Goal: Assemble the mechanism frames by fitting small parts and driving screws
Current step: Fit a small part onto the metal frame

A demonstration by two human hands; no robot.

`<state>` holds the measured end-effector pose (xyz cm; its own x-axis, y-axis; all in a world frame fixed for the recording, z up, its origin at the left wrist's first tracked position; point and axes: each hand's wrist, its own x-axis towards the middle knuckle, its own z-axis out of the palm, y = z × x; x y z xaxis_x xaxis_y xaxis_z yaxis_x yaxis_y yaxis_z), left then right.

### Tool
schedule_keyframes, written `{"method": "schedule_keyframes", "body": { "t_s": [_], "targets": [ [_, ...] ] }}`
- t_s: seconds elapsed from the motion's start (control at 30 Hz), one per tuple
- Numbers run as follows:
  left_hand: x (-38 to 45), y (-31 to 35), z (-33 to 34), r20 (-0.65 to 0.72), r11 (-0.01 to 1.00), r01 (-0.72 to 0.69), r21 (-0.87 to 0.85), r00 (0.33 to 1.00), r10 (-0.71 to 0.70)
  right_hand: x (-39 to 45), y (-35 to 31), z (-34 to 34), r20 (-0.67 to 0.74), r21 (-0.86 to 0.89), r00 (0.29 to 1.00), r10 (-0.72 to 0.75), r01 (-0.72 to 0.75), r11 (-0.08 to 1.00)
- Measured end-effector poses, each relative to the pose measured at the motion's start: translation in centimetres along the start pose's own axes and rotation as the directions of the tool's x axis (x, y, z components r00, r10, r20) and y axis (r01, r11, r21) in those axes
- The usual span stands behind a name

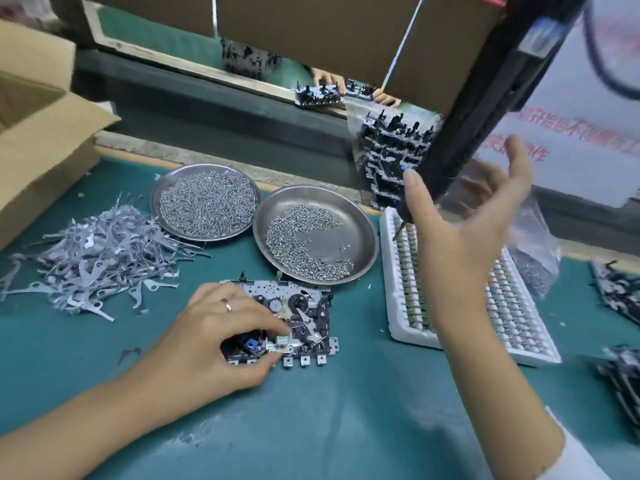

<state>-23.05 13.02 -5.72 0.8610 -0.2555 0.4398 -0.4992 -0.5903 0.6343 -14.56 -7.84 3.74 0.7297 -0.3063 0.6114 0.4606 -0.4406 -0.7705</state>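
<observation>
A teal-green matted surface (346, 410) runs to a worn wooden edge, with a second green bench beyond it and brown cardboard panels (311, 32) hanging overhead. An open brown cardboard box (38, 133) stands at the far left.

One flat metal mechanism frame with black plastic parts (277, 323) lies on the surface under the left hand (204, 344), which wears one ring. The left fingers (273, 329) are drawn together, pinching a small pale part (282, 340) against the near edge of the frame.

Beyond those fingers sit two round steel dishes: one heaped with small silver screws (206, 202), one partly filled with screws (315, 233). To the left of them spreads one loose pile of grey stamped metal levers (93, 254).

The right hand (460, 237) is raised, its fingers (415, 195) spread apart and curled loosely beside a black hanging power screwdriver (491, 109), not closed on it. Below them lies one white foam tray of small components in rows (460, 292), and just beyond them one clear plastic bag (533, 251). A stack of dark assembled frames (391, 154) stands behind the screwdriver. Across the far bench, another person's two hands (329, 79) touch one more frame.
</observation>
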Motion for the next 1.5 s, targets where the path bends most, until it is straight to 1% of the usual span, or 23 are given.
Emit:
{"method": "schedule_keyframes", "body": {
  "t_s": [0.1, 0.17, 0.27, 0.33, 0.47, 0.63, 0.73, 0.87, 0.93, 1.13, 1.37, 1.5],
  "targets": [
    [0.0, -0.1, 0.0, -0.01, 1.0, -0.003, 0.003, 1.0, 0.003, 1.4, -0.7, 1.4, 0.052, 0.06, 0.998, 0.027, -0.03, 0.998],
    [0.1, -0.1, 0.1, -0.029, 1.0, -0.011, 0.005, 1.0, 0.011, 1.9, -1.1, 2.2, 0.056, 0.101, 0.998, 0.043, -0.048, 0.994],
    [-0.1, -0.3, 0.2, -0.042, 1.0, -0.001, -0.002, 0.999, 0.001, 2.0, -1.8, 3.0, 0.045, 0.13, 0.999, 0.008, -0.014, 0.991],
    [-0.2, -0.3, 0.2, -0.039, 1.0, -0.004, 0.005, 0.999, 0.004, 2.0, -2.2, 3.4, 0.067, 0.211, 0.998, -0.005, -0.009, 0.977],
    [-0.3, -0.3, 0.1, -0.022, 1.0, 0.005, -0.013, 1.0, -0.005, 0.3, -3.4, 3.6, 0.163, 0.368, 0.987, 0.006, -0.066, 0.927],
    [-0.4, -0.1, 0.0, -0.003, 1.0, 0.003, -0.011, 1.0, -0.003, -4.1, -3.7, 3.5, 0.327, 0.589, 0.945, -0.028, -0.181, 0.787],
    [-0.2, 0.1, -0.1, 0.0, 1.0, 0.0, -0.024, 1.0, 0.0, -6.0, -3.9, 3.4, 0.36, 0.673, 0.932, -0.052, -0.22, 0.706],
    [-0.1, 0.3, -0.1, -0.007, 0.999, -0.005, -0.052, 1.0, 0.005, -7.2, -4.0, 3.6, 0.369, 0.706, 0.929, -0.03, -0.259, 0.659],
    [-0.1, 0.4, -0.1, -0.014, 0.998, -0.004, -0.06, 1.0, 0.004, -7.5, -4.0, 3.7, 0.367, 0.706, 0.93, -0.007, -0.274, 0.653],
    [-0.1, 0.4, -0.1, -0.012, 0.998, 0.006, -0.056, 1.0, -0.007, -7.7, -4.0, 3.9, 0.35, 0.714, 0.937, -0.028, -0.247, 0.655],
    [-0.1, 0.4, -0.1, 0.005, 1.0, 0.024, -0.013, 1.0, -0.024, -8.0, -4.4, 4.3, 0.355, 0.748, 0.935, -0.024, -0.268, 0.607],
    [-0.1, 0.4, -0.1, 0.006, 0.999, 0.03, -0.013, 1.0, -0.03, -8.2, -4.2, 4.4, 0.353, 0.735, 0.936, -0.001, -0.277, 0.619]
  ]
}}
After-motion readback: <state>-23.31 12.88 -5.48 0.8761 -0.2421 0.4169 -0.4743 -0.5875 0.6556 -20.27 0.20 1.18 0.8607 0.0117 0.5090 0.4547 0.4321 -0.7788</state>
